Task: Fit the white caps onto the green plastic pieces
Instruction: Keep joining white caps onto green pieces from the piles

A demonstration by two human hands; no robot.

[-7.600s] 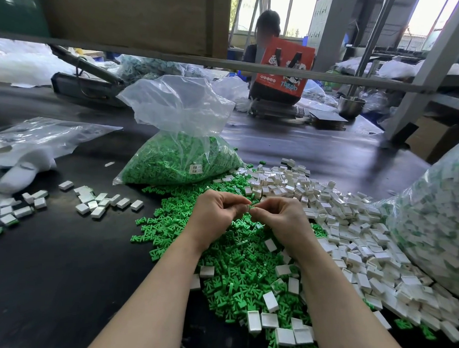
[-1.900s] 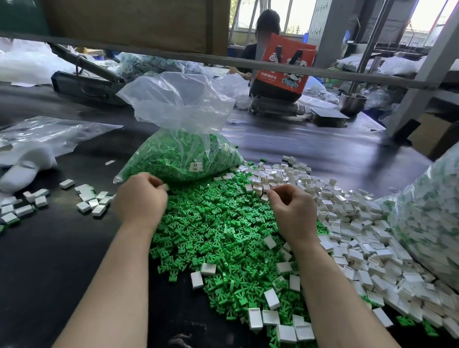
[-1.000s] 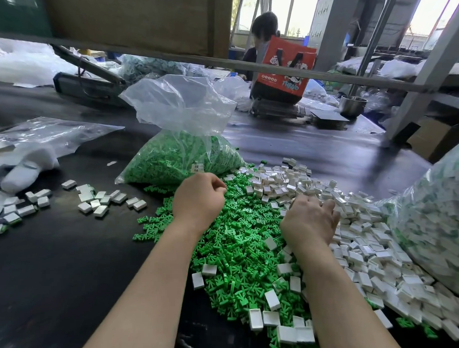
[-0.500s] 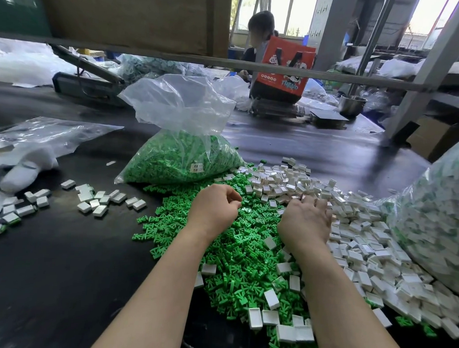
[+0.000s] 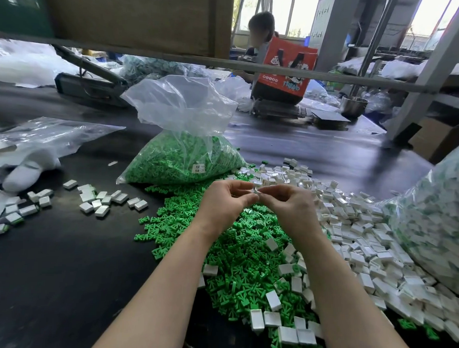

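Meeting above the heap of green plastic pieces (image 5: 236,254), the left hand (image 5: 223,203) and right hand (image 5: 291,206) come together fingertip to fingertip, each with its fingers curled inward. Between them a small white cap (image 5: 256,190) is pinched by the right fingers; the left fingers are curled toward the same spot, and whether they grip a green piece there cannot be told, since the part is hidden by the fingertips. Loose white caps (image 5: 356,230) spread across the dark counter (image 5: 63,272) to the right of the green heap and partly over it. Behind the heap stands an open clear bag of green pieces (image 5: 182,156), its plastic neck rising above the fill. At the far right edge lies another clear bag (image 5: 440,223) packed with white and green parts. On the left side of the counter, well apart from the hands, a scatter of small white blocks (image 5: 100,203) lies in a loose row, some showing a green edge. A white glove (image 5: 28,172) rests beyond them beside flat clear plastic.
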